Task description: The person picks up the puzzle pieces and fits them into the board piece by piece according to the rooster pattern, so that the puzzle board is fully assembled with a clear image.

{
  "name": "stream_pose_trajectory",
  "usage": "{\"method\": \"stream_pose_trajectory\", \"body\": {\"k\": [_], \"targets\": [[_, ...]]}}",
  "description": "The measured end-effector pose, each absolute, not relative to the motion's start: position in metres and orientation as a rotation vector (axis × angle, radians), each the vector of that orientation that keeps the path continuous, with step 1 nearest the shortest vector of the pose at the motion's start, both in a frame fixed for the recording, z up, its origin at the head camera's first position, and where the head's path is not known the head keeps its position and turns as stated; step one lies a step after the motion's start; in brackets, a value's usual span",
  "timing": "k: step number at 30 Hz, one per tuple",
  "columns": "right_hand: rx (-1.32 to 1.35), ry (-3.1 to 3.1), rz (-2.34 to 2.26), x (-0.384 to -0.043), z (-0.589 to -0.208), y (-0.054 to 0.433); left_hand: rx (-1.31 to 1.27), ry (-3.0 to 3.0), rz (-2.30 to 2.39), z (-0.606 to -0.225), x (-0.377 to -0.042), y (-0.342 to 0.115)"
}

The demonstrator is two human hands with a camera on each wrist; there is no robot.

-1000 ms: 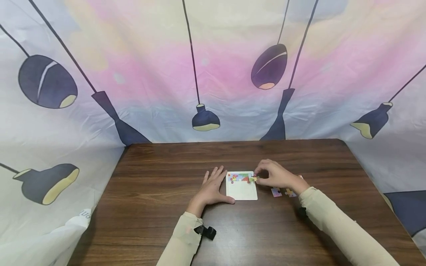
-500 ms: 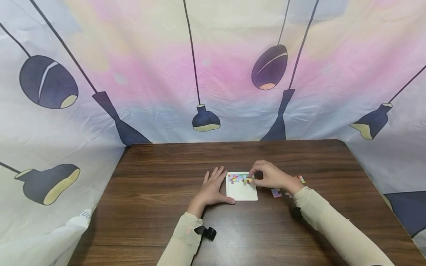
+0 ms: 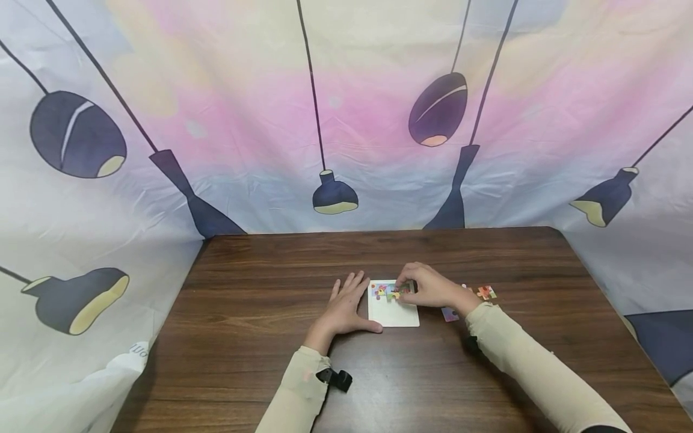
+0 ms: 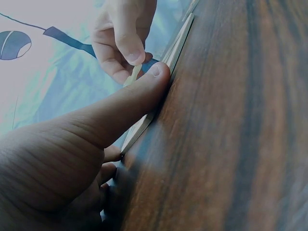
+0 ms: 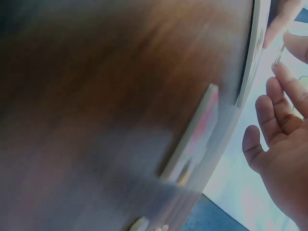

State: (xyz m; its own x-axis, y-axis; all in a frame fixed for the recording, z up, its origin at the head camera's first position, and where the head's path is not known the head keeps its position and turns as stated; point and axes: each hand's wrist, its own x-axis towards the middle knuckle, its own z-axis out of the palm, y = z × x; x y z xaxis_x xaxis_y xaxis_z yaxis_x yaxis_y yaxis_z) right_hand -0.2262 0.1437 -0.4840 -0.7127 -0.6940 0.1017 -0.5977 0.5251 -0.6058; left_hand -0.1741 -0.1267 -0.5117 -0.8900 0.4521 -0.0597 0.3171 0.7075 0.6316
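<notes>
A white puzzle board (image 3: pixel 394 314) lies flat on the table, with colourful jigsaw pieces (image 3: pixel 377 290) along its far edge. My left hand (image 3: pixel 341 316) rests at the board's left side, fingers straight and spread, thumb at the near left corner. Over the far part of the board, my right hand (image 3: pixel 433 287) pinches a jigsaw puzzle piece (image 3: pixel 392 296) between thumb and fingertips. The left wrist view shows this held piece (image 4: pixel 133 76) edge-on, tilted above the board. Part of the board's far right is hidden by the right hand.
To the right of the board lie loose jigsaw pieces: a red and green one (image 3: pixel 486 292) and a purple one (image 3: pixel 449 314), partly behind the right wrist. The brown wooden table (image 3: pixel 271 288) ends at a fabric backdrop (image 3: pixel 243 120) printed with lamps.
My right hand has moved left across the board with the puzzle piece, from its right edge towards the middle, uncovering loose pieces on the right. The left hand stays in place.
</notes>
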Motion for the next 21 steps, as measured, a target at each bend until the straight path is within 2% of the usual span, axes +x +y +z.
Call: {"method": "stream_pose_trajectory", "body": {"k": [21], "targets": [[-1.176,2.598,-0.864,-0.224,-0.486,0.119,0.624,2.704,0.931,-0.512,-0.175,-0.127]]}}
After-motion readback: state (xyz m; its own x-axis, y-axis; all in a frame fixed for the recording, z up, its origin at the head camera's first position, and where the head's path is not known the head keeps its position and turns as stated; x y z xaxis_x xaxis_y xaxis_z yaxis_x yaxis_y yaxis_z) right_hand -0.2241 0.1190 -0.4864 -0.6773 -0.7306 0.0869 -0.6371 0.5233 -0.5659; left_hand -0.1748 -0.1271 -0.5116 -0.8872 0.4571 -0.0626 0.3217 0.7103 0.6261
